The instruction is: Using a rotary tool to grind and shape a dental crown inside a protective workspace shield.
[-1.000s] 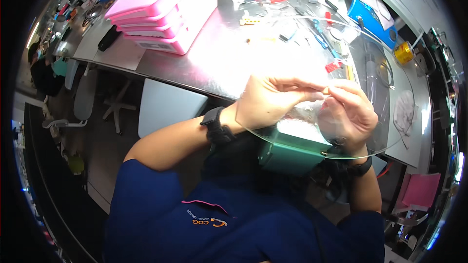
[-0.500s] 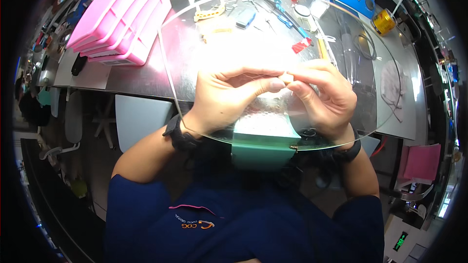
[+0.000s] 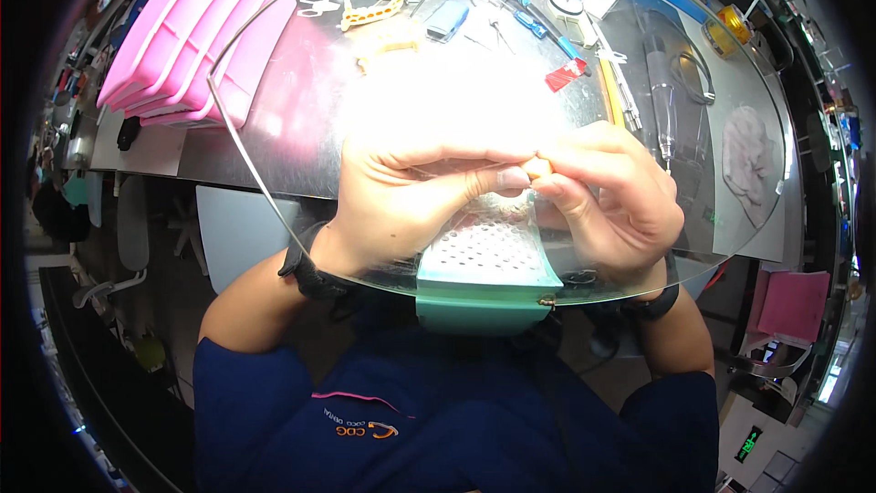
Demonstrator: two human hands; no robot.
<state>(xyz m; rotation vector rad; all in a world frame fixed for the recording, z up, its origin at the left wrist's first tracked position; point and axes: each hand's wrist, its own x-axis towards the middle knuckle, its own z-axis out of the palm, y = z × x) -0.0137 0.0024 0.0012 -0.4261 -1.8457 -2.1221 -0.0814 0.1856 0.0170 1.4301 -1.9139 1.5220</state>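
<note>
A small tan piece (image 3: 537,167), too small to name surely, is pinched between the fingertips of both hands. My left hand (image 3: 406,196) reaches in from the left, its thumb and forefinger closed on the piece. From the right, my right hand (image 3: 620,196) grips the same piece between thumb and forefinger, the other fingers curled. Just below the fingertips is a green box (image 3: 484,309) with a perforated pale top (image 3: 488,246). A large clear shield (image 3: 239,141) with a thin rim lies across the view, and the hands show through it. Strong glare washes out the bench beyond them.
Pink stacked trays (image 3: 187,46) stand at the left. Scattered beyond the hands are a yellow perforated piece (image 3: 374,11), a blue block (image 3: 447,20), a red strip (image 3: 566,75) and a round dial (image 3: 566,5). A handpiece (image 3: 659,82) and a cloth (image 3: 748,160) lie at the right.
The view has shifted, so the bench things sit higher and the shield lower and wider. Both hands appear slightly lower, and their fingertips still hold the small piece.
</note>
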